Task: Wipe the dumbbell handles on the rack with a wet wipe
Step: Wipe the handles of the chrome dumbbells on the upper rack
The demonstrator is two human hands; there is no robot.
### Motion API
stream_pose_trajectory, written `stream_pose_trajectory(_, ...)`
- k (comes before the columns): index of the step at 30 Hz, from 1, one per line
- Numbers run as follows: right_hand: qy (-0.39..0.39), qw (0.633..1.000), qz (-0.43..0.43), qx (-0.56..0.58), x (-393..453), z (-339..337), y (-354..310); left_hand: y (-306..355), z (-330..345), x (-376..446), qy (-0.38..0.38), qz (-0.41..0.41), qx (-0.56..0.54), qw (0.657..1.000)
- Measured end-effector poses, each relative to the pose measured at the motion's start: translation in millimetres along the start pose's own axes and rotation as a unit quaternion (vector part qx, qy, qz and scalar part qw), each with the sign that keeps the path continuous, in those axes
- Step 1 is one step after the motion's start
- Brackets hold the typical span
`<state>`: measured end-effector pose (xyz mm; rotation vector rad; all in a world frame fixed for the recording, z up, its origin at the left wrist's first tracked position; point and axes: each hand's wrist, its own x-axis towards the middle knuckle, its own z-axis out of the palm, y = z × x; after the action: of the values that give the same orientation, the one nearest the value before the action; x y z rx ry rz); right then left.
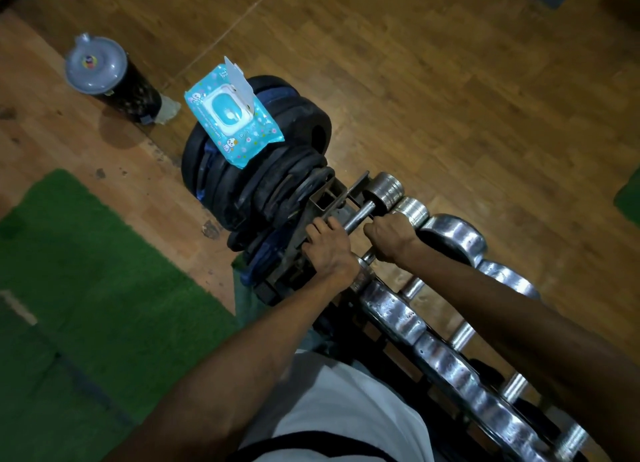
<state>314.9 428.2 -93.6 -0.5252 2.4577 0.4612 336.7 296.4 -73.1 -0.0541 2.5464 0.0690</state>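
Both fists closed, left hand (325, 245) and right hand (389, 236) on the end chrome dumbbell's steel handle (360, 217), wipe unseen; a hard rub might roll it off the dark metal rack (322, 198).

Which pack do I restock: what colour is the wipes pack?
Light blue wipes pack with cartoon prints, in the head view.

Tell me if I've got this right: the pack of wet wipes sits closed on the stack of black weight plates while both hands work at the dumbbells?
Not quite: the head view shows the wet wipes pack with its lid flipped open, not closed. It does sit on the black weight plates, and both hands are at the dumbbells.
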Motion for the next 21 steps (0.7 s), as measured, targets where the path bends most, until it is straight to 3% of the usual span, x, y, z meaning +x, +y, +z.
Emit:
stream_pose_trajectory(6,0.05,0.997,0.001,0.067,-6.2,21.0,9.1,4.1,-3.7,1.8,-0.021,-0.006,0.017,1.0)
stream_pose_trajectory(11,0.072,0.972,0.009,0.223,-9.8,31.5,13.3,6.6,-6.1,2.4,-0.035,-0.004,0.03,0.999)
stream_pose_trajectory(16,-0.012,0.927,-0.015,0.374,-4.2,28.7,-7.0,4.6,-4.4,1.7,-0.014,-0.004,0.019,1.0)
stream_pose_trajectory(21,0.077,0.916,-0.002,0.395,-31.3,36.0,-5.4,6.5,-3.1,2.9,-0.025,-0.009,0.036,0.999)
